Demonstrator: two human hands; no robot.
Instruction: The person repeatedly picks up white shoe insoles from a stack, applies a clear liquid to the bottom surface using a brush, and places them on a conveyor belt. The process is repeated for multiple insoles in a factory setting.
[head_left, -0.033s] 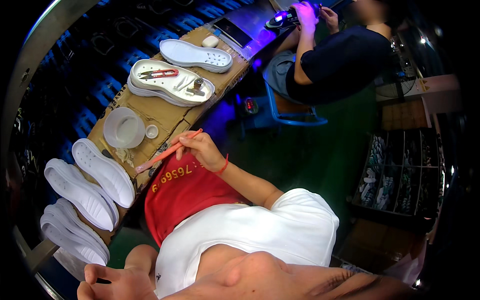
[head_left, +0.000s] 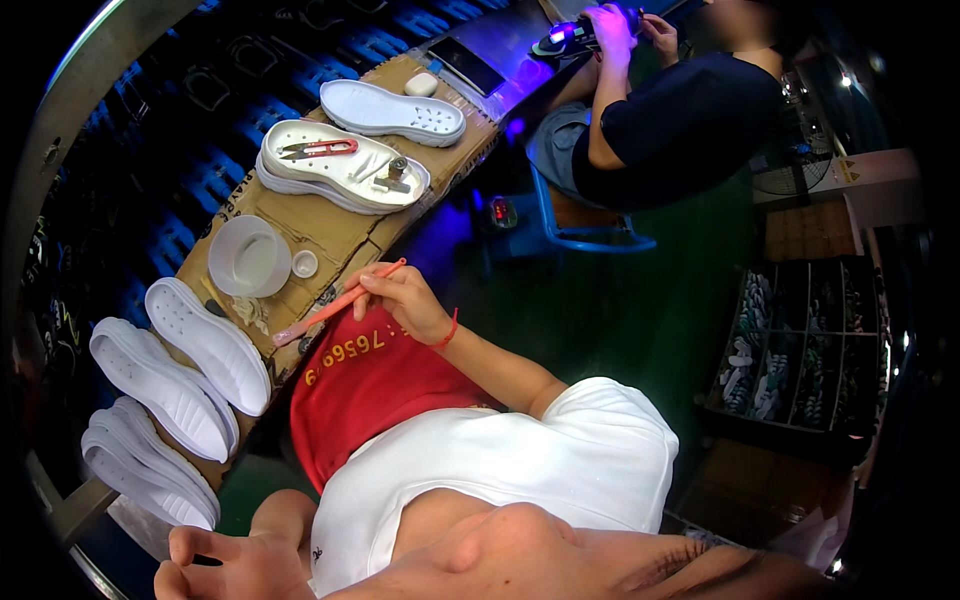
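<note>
My right hand (head_left: 402, 298) is closed around the orange handle of a small brush (head_left: 322, 314), whose pale pinkish tip points down-left over the cardboard edge. My left hand (head_left: 235, 566) is at the lower left, fingers bent and apart, holding nothing that I can see. Past the brush tip lie white shoe soles (head_left: 215, 355), some stacked. A translucent bowl (head_left: 220, 262) and a small white cap (head_left: 304, 264) stand beyond the brush. Farther off, red-handled thread snips (head_left: 322, 149) and a small dark metal piece (head_left: 395, 176) rest on another white sole (head_left: 300, 130).
Cardboard (head_left: 335, 225) covers the narrow bench. At its far end are a lone white sole (head_left: 390, 110), a small rounded white object (head_left: 421, 84) and a dark flat panel (head_left: 465, 65). A co-worker (head_left: 690, 120) sits there handling a shoe under violet light. A compartmented rack (head_left: 800, 345) stands right.
</note>
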